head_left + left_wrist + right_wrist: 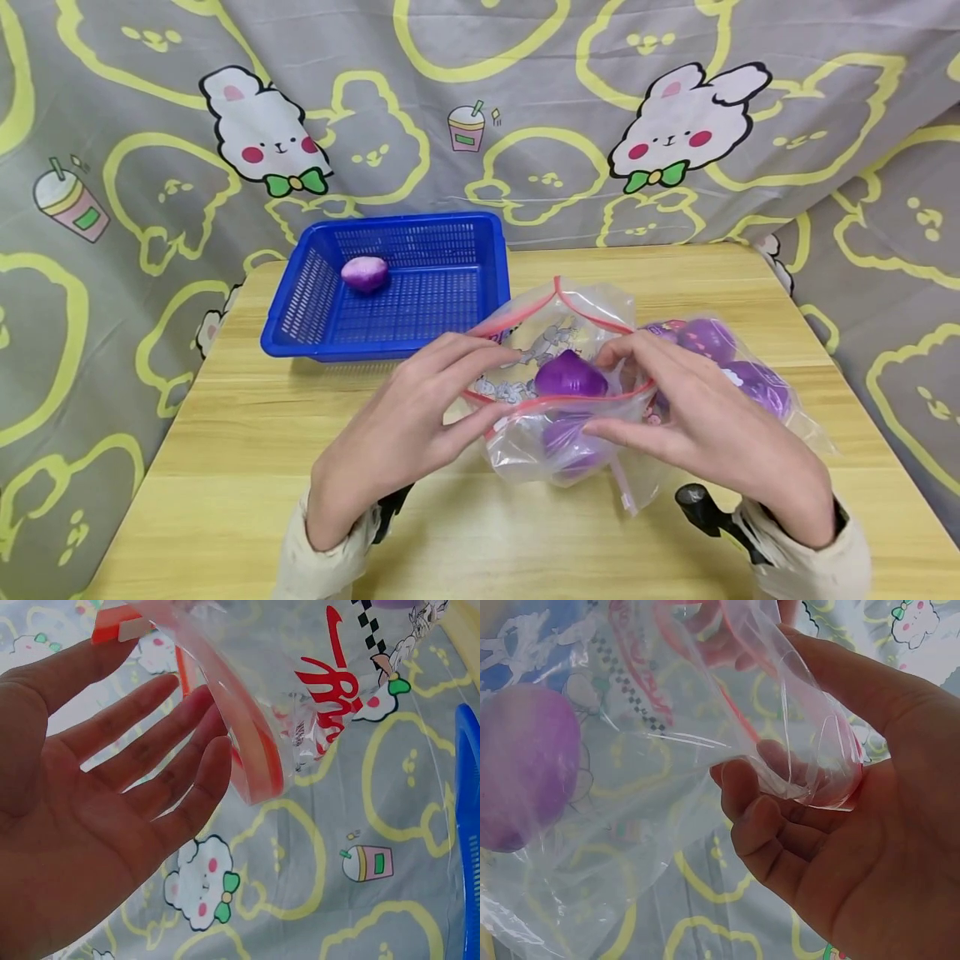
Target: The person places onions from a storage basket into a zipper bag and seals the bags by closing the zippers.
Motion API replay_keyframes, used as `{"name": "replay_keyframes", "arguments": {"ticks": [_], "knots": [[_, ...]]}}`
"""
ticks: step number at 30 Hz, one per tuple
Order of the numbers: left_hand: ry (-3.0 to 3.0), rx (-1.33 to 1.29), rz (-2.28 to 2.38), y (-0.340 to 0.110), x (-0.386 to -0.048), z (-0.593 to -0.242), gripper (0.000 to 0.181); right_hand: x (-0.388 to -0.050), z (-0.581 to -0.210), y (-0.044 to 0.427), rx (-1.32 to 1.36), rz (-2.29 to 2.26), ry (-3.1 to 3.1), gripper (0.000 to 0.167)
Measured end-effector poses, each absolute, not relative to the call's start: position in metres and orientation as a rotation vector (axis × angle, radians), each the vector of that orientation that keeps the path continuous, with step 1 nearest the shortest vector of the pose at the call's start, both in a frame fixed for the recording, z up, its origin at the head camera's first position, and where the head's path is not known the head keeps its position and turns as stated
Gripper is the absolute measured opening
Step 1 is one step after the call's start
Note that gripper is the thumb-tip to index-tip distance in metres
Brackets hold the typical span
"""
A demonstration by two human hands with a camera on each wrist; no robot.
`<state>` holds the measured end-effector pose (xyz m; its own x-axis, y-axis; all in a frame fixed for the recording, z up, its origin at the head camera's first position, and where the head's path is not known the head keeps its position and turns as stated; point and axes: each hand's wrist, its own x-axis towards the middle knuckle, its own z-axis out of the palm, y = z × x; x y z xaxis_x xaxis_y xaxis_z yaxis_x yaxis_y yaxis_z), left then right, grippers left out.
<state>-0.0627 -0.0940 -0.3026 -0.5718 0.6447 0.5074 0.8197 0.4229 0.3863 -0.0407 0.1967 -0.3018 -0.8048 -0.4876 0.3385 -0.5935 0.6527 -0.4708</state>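
Note:
A clear zip bag (517, 467) with a red-edged mouth is spread wide on the table. Inside it lies a glossy purple onion-shaped piece (572, 375) with a pointed top; more purple shows through the front wall. My left hand (420, 408) is at the left of the mouth, fingers extended and loosely bent inside the rim, the thumb touching the front edge. At the right side, my right hand (697, 400) holds the rim, its curled fingers (757, 825) inside and thumb outside. The left wrist view shows the left palm (97, 795) holding nothing in its hollow.
A blue plastic basket (300, 346) stands at the back left, with a purple-and-white rounded piece (365, 273) in it. Right of the zip bag, partly behind my right hand, lies another clear bag of purple pieces (757, 387). A patterned curtain (525, 108) hangs behind the wooden table (217, 467).

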Motion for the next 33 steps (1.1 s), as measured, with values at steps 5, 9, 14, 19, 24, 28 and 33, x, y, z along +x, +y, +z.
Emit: {"name": "replay_keyframes", "arguments": {"ticks": [5,9,14,19,24,28,33], "knots": [[-2.376,-1.276,-0.942,-0.095,-0.063,-0.302,0.037,-0.041,-0.303,0.197,0.877,0.857,-2.691,0.051],[-2.348,-1.263,-1.003,-0.096,-0.065,-0.301,0.032,-0.043,-0.304,0.198,0.856,0.858,-2.698,0.049],[-2.315,-1.177,-1.068,-0.097,-0.066,-0.298,0.031,-0.046,-0.306,0.199,0.836,0.887,-2.725,0.046],[-2.260,-1.099,-1.119,-0.100,-0.065,-0.296,0.032,-0.048,-0.307,0.198,0.843,0.895,-2.759,0.045],[-2.245,-1.006,-1.081,-0.113,-0.069,-0.294,0.030,-0.050,-0.307,0.195,0.864,0.884,-2.777,0.045],[-2.286,-0.887,-1.050,-0.128,-0.076,-0.295,0.031,-0.051,-0.307,0.193,0.879,0.903,-2.780,0.043],[-2.397,-0.811,-1.006,-0.139,-0.086,-0.306,0.029,-0.052,-0.311,0.192,0.897,0.916,-2.769,0.041]]}}
